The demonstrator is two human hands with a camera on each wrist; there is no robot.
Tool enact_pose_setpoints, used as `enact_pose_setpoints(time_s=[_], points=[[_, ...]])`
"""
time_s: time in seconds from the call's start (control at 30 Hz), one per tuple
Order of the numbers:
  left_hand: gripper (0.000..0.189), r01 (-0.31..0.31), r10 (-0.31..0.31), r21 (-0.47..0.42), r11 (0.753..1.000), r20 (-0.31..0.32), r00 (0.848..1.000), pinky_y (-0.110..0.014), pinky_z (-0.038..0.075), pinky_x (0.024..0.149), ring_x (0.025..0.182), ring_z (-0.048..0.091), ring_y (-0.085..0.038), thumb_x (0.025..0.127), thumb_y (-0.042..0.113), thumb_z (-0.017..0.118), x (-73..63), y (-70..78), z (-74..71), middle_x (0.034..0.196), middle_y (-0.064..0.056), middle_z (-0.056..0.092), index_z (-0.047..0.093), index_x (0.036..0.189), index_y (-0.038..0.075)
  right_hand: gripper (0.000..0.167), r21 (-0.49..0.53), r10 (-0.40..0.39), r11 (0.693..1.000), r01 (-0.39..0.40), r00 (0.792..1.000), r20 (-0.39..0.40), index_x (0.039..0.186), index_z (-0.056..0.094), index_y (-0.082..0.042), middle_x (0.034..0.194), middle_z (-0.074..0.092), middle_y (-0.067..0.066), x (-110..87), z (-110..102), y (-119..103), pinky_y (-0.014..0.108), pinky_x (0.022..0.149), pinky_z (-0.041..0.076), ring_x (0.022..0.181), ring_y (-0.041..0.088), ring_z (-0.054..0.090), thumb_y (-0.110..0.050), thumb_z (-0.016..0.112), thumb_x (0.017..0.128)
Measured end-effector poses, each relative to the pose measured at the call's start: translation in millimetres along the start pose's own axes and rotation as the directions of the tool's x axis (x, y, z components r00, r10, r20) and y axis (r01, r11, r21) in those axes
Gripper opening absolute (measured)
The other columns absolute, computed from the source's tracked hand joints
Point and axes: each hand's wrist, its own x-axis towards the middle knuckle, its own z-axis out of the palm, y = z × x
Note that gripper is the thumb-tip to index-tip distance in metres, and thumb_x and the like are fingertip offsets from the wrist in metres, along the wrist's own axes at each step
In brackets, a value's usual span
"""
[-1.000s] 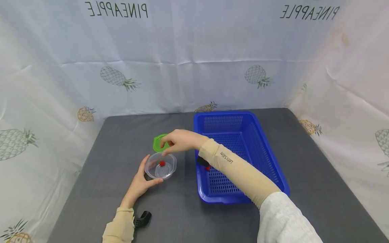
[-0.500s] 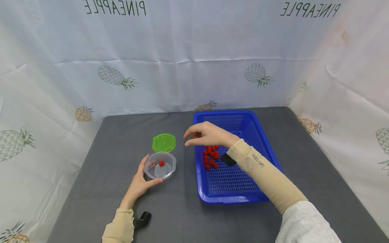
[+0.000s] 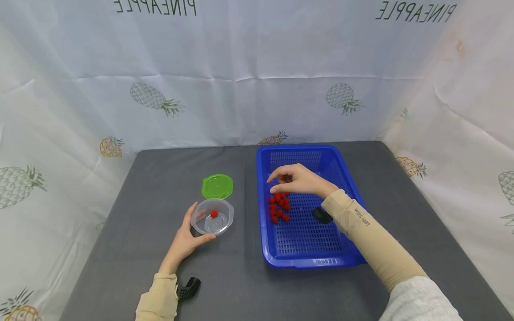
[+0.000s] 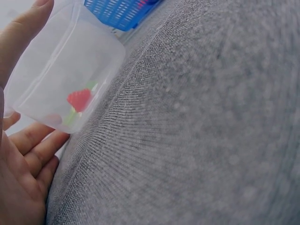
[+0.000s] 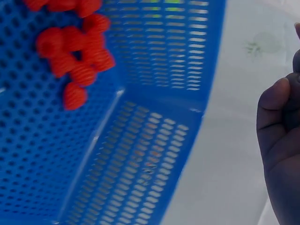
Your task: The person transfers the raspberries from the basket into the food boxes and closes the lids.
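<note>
My left hand (image 3: 185, 243) holds a clear plastic container (image 3: 225, 219) on the table, thumb on its near side and fingers round its left. One red raspberry (image 3: 214, 214) lies inside; the left wrist view shows the same raspberry (image 4: 79, 100) through the translucent wall. My right hand (image 3: 301, 180) hovers over the left part of a blue basket (image 3: 317, 262), fingers loosely bent, with a gap between thumb and index finger and nothing in it. Below that hand several raspberries (image 3: 279, 207) lie clustered on the basket floor, and the right wrist view shows these raspberries (image 5: 77, 51) close up.
A green lid (image 3: 217, 186) lies flat just behind the container. The dark grey table (image 3: 237, 285) extends around everything, with a white pineapple-print curtain (image 3: 241, 53) behind it and at both sides. The basket's walls rise around the raspberries.
My right hand has moved right, from above the container to over the basket, uncovering the lid and the raspberry cluster. My left hand and the container have stayed in place.
</note>
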Motion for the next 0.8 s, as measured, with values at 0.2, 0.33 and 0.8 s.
enact_pose_setpoints(time_s=[0.2,0.33,0.8], points=[[0.108,-0.007,0.007,-0.005,1.000,0.004,1.000,-0.061,0.019,0.109,0.133,0.039,-0.028,0.069,0.026,0.082,1.1,1.7,0.1,0.144,-0.008,0.044,0.010,0.149,0.029,0.031,0.019,0.087,0.996,-0.087,0.996,0.002,0.105,0.068,-0.019,0.069,0.053,-0.001,-6.3,3,19,0.026,0.057,0.039,0.057,0.012,0.041,-0.038,0.070,0.081],[0.109,-0.004,0.004,0.000,1.000,0.005,1.000,-0.061,0.019,0.110,0.133,0.039,-0.028,0.069,0.026,0.082,0.7,2.7,0.4,0.144,-0.008,0.044,0.009,0.150,0.028,0.040,0.044,0.171,0.984,-0.170,0.985,-0.007,0.108,0.067,-0.014,0.070,0.053,0.000,-7.2,5,33,0.027,0.059,0.039,0.059,0.013,0.042,-0.042,0.070,0.080],[0.113,0.002,-0.002,0.000,1.000,0.003,1.000,-0.060,0.018,0.110,0.133,0.038,-0.027,0.068,0.026,0.083,0.9,1.7,0.3,0.144,-0.008,0.044,0.004,0.147,0.041,0.037,-0.015,0.278,0.961,-0.277,0.959,0.047,0.107,0.066,-0.012,0.065,0.045,-0.002,-2.1,24,75,0.025,0.060,0.037,0.060,0.012,0.041,-0.038,0.070,0.082]])
